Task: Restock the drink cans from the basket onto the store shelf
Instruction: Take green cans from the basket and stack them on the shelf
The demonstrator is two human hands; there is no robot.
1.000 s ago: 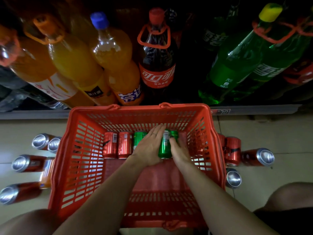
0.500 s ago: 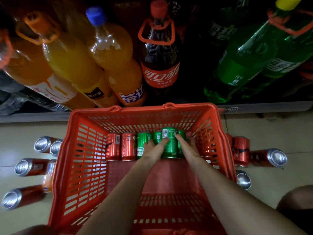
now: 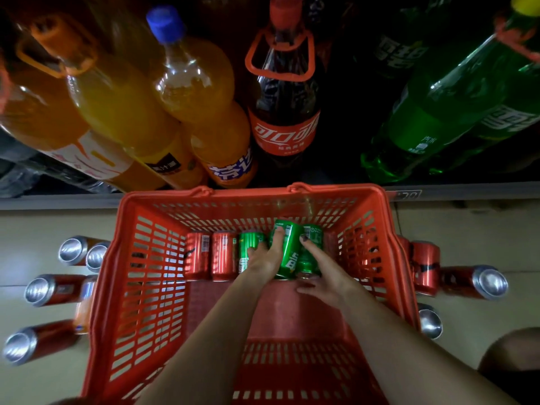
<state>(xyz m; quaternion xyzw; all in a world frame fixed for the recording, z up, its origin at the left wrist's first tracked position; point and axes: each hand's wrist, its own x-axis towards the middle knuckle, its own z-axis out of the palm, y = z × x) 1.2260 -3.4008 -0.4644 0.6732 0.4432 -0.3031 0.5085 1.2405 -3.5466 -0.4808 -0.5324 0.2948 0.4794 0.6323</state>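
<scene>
Both hands are at the far end of the basket [image 3: 140, 287]; left hand [image 3: 264, 260] curls round a green can [image 3: 287, 249], long axis running near-to-far; right hand [image 3: 324, 276] clasps the neighbouring can [image 3: 311, 247]; shelf [image 3: 58, 201] lies just beyond.

Bare forearms, no sleeves; dark polish on the right hand [image 3: 324, 276] nails.

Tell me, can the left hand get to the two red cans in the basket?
Probably yes. The red cans lie bare in the basket, just left of the left hand, with only one green can between. But that hand looks busy gripping another green can with the right hand.
</scene>
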